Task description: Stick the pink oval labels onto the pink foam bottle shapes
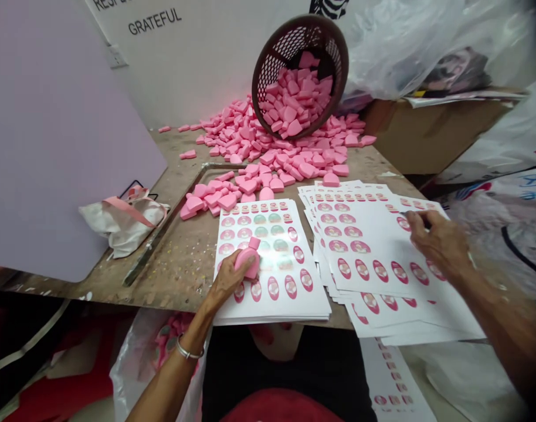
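Observation:
My left hand (227,278) is shut around a pink heart-shaped plastic piece (248,258), resting it on a stack of printed label sheets (272,299). The sheets carry rows of oval pink labels, and some labels higher up look green or pale. My right hand (436,241) lies on a second, fanned stack of label sheets (365,275). Its fingertips pinch a thin dark tool (403,213), mostly hidden by the fingers. A heap of matching pink pieces (268,170) spills across the table from a tipped brown plastic basket (333,64).
The scarred wooden table (180,264) holds a white cloth bag (122,225) with pink straps and a long metal strip (171,223). A lilac board (61,135) stands at left. A cardboard box (435,135) and plastic bags (404,47) lie beyond the right edge.

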### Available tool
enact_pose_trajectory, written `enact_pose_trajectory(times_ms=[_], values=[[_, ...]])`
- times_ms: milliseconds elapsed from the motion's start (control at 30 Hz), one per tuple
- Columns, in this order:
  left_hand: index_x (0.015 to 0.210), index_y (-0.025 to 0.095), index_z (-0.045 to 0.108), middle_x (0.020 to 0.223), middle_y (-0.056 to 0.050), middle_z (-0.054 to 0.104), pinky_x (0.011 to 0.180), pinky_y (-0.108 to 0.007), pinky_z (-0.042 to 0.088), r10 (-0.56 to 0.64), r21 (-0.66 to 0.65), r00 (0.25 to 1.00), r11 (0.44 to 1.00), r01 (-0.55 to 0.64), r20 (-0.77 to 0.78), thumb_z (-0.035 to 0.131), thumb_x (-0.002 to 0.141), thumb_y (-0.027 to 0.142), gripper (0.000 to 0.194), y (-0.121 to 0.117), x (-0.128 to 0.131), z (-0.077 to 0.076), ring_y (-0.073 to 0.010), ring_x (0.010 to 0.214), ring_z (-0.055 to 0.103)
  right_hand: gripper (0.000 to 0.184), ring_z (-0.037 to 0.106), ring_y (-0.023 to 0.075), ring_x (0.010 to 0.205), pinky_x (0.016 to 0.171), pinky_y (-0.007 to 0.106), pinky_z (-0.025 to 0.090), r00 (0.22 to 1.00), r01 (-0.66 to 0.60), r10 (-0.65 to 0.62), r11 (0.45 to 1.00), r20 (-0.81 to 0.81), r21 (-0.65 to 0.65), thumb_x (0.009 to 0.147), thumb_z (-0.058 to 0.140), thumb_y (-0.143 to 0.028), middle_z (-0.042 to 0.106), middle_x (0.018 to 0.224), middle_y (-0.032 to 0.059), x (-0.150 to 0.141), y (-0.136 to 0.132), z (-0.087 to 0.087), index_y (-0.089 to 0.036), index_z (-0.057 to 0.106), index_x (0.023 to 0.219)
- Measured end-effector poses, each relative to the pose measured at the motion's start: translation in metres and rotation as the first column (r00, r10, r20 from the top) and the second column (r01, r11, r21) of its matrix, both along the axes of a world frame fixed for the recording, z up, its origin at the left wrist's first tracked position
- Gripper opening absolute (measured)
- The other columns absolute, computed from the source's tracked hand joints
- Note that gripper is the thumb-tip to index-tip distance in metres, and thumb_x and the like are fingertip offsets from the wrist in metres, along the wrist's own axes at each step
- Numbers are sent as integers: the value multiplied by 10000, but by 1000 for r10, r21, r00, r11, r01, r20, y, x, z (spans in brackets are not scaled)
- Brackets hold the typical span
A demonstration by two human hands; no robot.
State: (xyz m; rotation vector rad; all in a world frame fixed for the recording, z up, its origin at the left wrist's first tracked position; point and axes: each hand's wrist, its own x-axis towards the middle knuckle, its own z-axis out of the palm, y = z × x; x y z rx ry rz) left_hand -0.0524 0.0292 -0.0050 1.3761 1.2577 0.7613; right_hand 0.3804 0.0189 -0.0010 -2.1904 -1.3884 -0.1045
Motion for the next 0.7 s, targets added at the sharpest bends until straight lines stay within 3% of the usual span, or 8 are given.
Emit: enact_pose_trajectory(times_ms=[100, 167, 300, 500, 700], values=[[897, 165, 583, 681, -7, 645, 461, -199, 459, 64, -2, 993, 998, -64, 102, 595, 804, 475, 323, -8, 13, 4, -130, 530, 617, 328, 594, 223, 690, 594, 344, 393, 954, -263, 265, 964, -137, 35, 912, 418, -469, 671, 797, 88, -75, -18, 4, -233, 637, 852], [919, 155, 580, 701, -19, 651, 493, -213, 489, 76, -37, 978, 997, -70, 197, 577, 823, 479, 338, -18, 24, 6, -137, 549, 632, 242, 593, 206, 741, 668, 340, 421, 872, -447, 450, 893, -195, 58, 899, 478, -415, 675, 824, 56, -124, -23, 0, -229, 625, 850], [953, 139, 556, 683, -32, 644, 528, -253, 530, 136, -136, 947, 986, -100, 292, 592, 815, 485, 374, -29, 49, 6, -175, 579, 669, 138, 570, 194, 756, 744, 352, 376, 817, -566, 569, 822, -91, 61, 891, 501, -312, 681, 830, 33, -186, -16, -16, -224, 605, 867], [942, 159, 527, 688, -37, 642, 536, -243, 536, 131, -151, 947, 985, -90, 295, 566, 835, 488, 347, -24, 67, 1, -206, 661, 703, 138, 547, 198, 768, 725, 349, 289, 796, -589, 582, 808, 169, -6, 906, 493, -260, 683, 825, 48, -197, -7, -26, -196, 614, 894], [949, 164, 527, 768, -49, 641, 558, -240, 540, 141, -179, 950, 979, -93, 277, 558, 839, 501, 356, -34, 69, 2, -214, 699, 713, 121, 528, 186, 740, 725, 339, 288, 792, -604, 601, 797, 109, -7, 887, 513, -246, 661, 759, 33, -192, -16, -24, -201, 605, 820]])
